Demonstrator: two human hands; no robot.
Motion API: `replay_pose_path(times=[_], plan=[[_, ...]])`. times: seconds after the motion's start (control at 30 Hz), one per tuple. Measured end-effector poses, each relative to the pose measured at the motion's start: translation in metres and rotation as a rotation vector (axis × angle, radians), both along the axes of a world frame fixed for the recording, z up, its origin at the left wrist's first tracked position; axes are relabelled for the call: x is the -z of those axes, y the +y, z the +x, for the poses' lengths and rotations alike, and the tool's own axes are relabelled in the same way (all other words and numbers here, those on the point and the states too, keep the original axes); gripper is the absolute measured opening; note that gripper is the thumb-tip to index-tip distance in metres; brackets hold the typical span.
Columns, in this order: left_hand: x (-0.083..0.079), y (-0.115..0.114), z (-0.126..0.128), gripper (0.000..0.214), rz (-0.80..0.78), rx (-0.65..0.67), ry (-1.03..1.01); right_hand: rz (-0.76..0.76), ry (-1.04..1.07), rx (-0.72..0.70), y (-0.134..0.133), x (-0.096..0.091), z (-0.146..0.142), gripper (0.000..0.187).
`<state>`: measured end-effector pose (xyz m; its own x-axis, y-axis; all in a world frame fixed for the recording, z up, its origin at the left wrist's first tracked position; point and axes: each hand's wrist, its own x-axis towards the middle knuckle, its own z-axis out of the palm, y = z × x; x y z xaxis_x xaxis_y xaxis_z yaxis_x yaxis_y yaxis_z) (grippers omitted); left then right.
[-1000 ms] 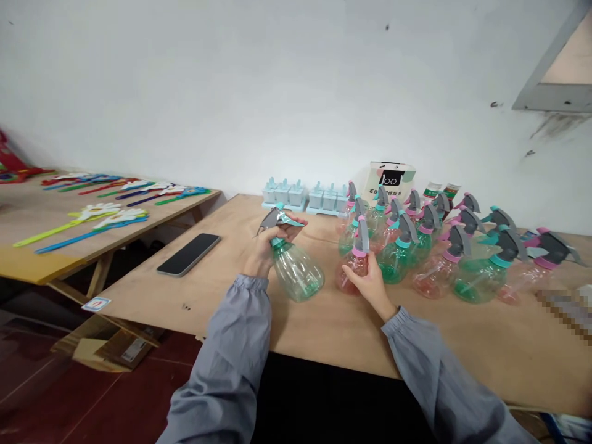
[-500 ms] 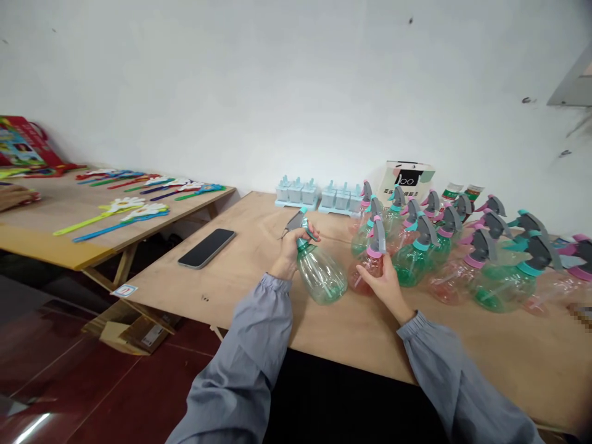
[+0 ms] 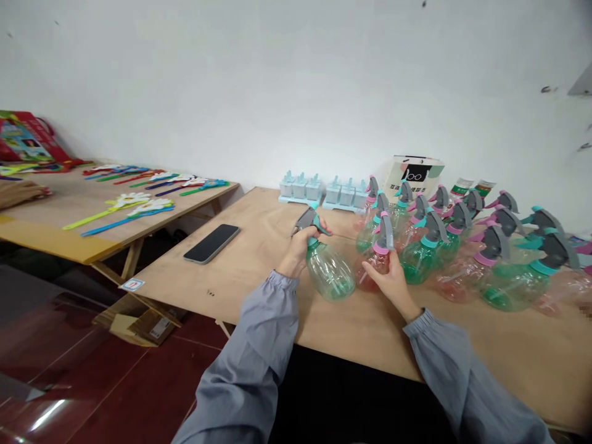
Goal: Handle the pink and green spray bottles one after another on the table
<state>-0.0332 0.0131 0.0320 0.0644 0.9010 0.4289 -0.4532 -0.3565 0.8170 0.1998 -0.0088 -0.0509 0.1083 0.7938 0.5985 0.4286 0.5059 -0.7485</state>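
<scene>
My left hand point(image 3: 301, 248) is wrapped round the neck and trigger of a clear green spray bottle point(image 3: 332, 272). That bottle leans, its grey and teal head pointing up and left and its round base down and right. Just to its right is a pink spray bottle point(image 3: 369, 271) with a grey and pink head. My right hand point(image 3: 392, 280) grips its side, thumb in front and the other fingers partly hidden behind it. Beyond and to the right stand several more spray bottles point(image 3: 419, 262) in green and pink, close together on the wooden table point(image 3: 259, 228).
A phone point(image 3: 211, 243) lies on the table at left. Pale blue popsicle moulds point(image 3: 300, 188) and a printed box point(image 3: 413, 179) stand along the wall. On a separate left table point(image 3: 55, 213) are colourful hand clappers point(image 3: 132, 209). A cardboard box point(image 3: 143, 327) sits below.
The view has shifted slightly, so the scene sits a little further right. The green bottle's head has turned slightly in my left hand. My right hand stays at the pink bottle.
</scene>
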Motion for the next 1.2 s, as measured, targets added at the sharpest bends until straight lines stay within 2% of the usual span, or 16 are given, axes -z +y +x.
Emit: replay_pose_path(times=[0.13,0.27,0.37,0.43,0.57,0.63,0.73,0.87,0.93,1.03,1.13,1.2], plan=[[-0.002,-0.004,-0.001,0.025,-0.030,0.060,0.019,-0.014,-0.003,0.004,0.000,0.001,0.000,0.054],[-0.001,-0.004,-0.001,0.012,0.022,-0.061,0.030,-0.023,0.006,-0.006,0.000,0.002,0.000,0.054],[-0.002,-0.002,-0.007,0.011,0.069,-0.123,0.136,-0.015,0.019,-0.002,0.000,0.003,-0.001,0.055],[-0.005,-0.001,-0.019,0.018,0.107,-0.177,0.247,-0.016,0.024,-0.007,0.000,0.003,-0.001,0.055],[-0.009,0.007,-0.060,0.031,0.153,-0.372,0.495,-0.030,0.012,-0.012,-0.001,0.002,-0.001,0.055],[-0.005,0.017,-0.080,0.036,0.150,-0.396,0.532,-0.031,0.001,-0.012,-0.002,0.001,0.000,0.055],[0.005,0.038,-0.099,0.044,0.132,-0.405,0.506,-0.012,-0.023,-0.016,-0.002,0.001,0.000,0.053],[0.021,0.056,-0.103,0.040,0.016,-0.613,0.514,0.003,-0.030,-0.016,-0.001,0.002,0.001,0.054],[0.033,0.053,-0.100,0.044,0.006,-0.720,0.515,0.003,-0.029,-0.017,-0.001,0.003,0.001,0.054],[0.059,0.035,-0.100,0.062,0.028,-0.840,0.473,-0.015,-0.025,-0.017,0.000,0.004,0.000,0.055],[0.082,0.017,-0.106,0.077,0.027,-0.837,0.581,-0.030,-0.025,-0.029,-0.001,0.005,-0.002,0.058],[0.089,0.014,-0.112,0.073,0.039,-0.795,0.686,-0.027,-0.027,-0.050,-0.001,0.006,-0.003,0.060]])
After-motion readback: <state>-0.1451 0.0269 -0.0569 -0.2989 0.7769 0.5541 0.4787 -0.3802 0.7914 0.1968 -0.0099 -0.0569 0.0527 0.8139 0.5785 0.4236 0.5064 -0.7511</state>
